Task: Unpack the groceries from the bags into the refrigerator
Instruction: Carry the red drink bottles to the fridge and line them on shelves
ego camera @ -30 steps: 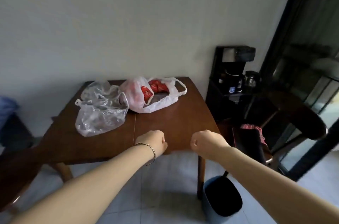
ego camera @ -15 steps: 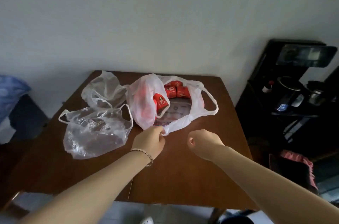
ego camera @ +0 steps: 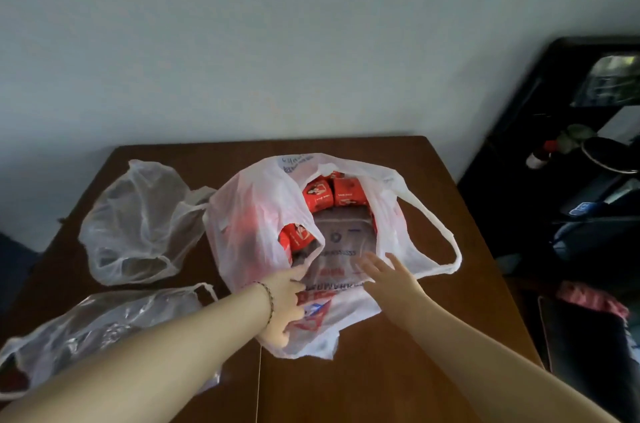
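A white plastic bag (ego camera: 256, 215) lies open on the brown wooden table (ego camera: 398, 370). Inside it I see several red cartons (ego camera: 330, 194), with one more (ego camera: 298, 235) near the bag's left wall. My left hand (ego camera: 287, 301) grips the near rim of the bag and holds its mouth open. My right hand (ego camera: 388, 275) reaches into the bag's mouth with its fingers spread, holding nothing. The refrigerator is not in view.
Two clear plastic bags lie on the table's left side, one at the back (ego camera: 138, 218) and one at the front (ego camera: 93, 336). A dark stand with a kettle and appliances (ego camera: 588, 163) stands to the right of the table. A pale wall rises behind.
I have moved closer over the table. My left hand took hold of the white bag's rim and pulled it open. My right hand uncurled from a fist and reached into the bag.
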`<state>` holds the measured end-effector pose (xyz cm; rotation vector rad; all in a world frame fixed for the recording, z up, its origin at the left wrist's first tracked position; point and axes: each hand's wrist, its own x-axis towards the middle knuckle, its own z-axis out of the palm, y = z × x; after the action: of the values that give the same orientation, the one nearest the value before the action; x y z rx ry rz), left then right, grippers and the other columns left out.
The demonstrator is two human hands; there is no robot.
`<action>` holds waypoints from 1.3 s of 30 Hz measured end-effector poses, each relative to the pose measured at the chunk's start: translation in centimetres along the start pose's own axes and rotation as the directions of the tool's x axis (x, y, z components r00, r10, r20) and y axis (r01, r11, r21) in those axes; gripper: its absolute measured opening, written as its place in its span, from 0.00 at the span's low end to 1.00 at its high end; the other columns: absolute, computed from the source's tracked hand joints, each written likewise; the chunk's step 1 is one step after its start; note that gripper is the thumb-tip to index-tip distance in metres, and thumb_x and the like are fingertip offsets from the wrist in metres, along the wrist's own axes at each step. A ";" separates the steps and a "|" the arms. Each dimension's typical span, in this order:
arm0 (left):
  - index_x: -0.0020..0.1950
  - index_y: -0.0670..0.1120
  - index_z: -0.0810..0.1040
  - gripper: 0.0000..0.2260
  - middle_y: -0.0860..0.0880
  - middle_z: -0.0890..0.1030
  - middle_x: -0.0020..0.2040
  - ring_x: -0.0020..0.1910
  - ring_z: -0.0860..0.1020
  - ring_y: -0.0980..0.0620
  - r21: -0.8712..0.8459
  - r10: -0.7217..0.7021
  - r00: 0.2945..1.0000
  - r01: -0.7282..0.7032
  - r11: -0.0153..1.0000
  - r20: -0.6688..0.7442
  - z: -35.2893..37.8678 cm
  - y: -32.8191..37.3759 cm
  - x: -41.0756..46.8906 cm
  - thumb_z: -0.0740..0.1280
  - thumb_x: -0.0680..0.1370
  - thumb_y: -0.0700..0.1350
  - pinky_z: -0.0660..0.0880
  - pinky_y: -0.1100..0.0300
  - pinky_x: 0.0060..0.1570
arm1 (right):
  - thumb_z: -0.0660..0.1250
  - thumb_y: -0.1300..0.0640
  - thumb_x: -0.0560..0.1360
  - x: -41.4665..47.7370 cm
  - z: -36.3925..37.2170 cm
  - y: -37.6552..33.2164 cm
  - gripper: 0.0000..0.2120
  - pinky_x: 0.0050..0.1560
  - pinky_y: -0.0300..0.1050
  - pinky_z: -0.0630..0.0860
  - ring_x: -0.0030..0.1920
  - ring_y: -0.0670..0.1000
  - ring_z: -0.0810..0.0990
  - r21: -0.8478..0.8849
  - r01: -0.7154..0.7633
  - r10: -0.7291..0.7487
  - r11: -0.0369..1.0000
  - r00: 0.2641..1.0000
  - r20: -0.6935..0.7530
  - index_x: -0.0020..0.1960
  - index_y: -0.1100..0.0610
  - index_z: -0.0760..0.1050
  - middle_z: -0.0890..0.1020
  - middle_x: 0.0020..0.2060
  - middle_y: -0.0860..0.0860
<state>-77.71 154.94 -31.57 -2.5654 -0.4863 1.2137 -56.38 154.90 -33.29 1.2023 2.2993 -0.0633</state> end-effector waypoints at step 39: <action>0.73 0.41 0.60 0.44 0.40 0.64 0.71 0.69 0.67 0.41 -0.796 -0.869 0.435 0.600 0.084 0.237 -1.3 -2.6 -3.0 0.58 0.68 0.72 0.71 0.48 0.63 | 0.62 0.52 0.77 -6.9 1.1 3.6 0.19 0.55 0.40 0.75 0.54 0.49 0.79 0.333 -0.086 0.003 0.939 0.970 0.243 0.68 0.50 0.67 0.79 0.57 0.49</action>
<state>-79.00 155.97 -27.70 -2.1986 -2.4109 0.0872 -49.96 151.56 -30.16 1.3324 2.0997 -0.5826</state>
